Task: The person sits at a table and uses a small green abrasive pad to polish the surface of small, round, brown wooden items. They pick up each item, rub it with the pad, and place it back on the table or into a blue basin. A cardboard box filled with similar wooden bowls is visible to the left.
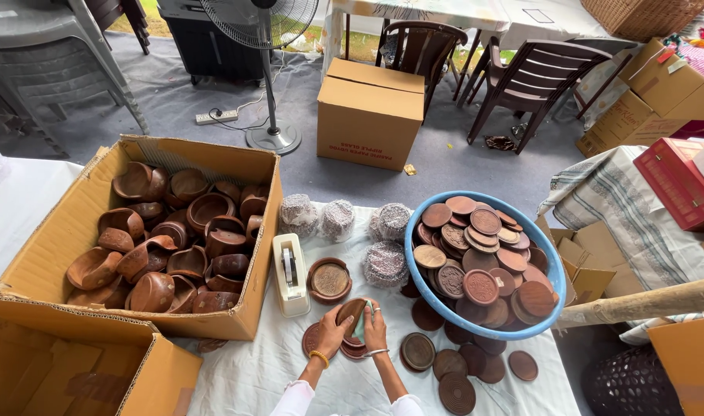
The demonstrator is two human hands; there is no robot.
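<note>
Both hands work just left of the blue basin (414, 296): the left hand (333, 333) grips a brown bowl (350, 310) from below, and the right hand (375, 330) presses a green cloth (361, 327) against it. Risk, in my judgement: the bowl is held clear of the table, so a loose grip could drop it onto the stacked lids (352, 350) beneath and chip it.

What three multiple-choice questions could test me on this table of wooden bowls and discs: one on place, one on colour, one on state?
1. Where does the white tape dispenser stand?
A. Inside the basin
B. Between the bowl box and the hands
C. On a chair

2. What colour is the round plastic basin of wooden discs?
A. Blue
B. Red
C. White

3. How is the large cardboard box of brown wooden bowls?
A. Taped shut
B. Open on top
C. Tipped over

Answers: 1 B, it sits right of the box. 2 A, its rim is blue. 3 B, the bowls show from above.
</note>
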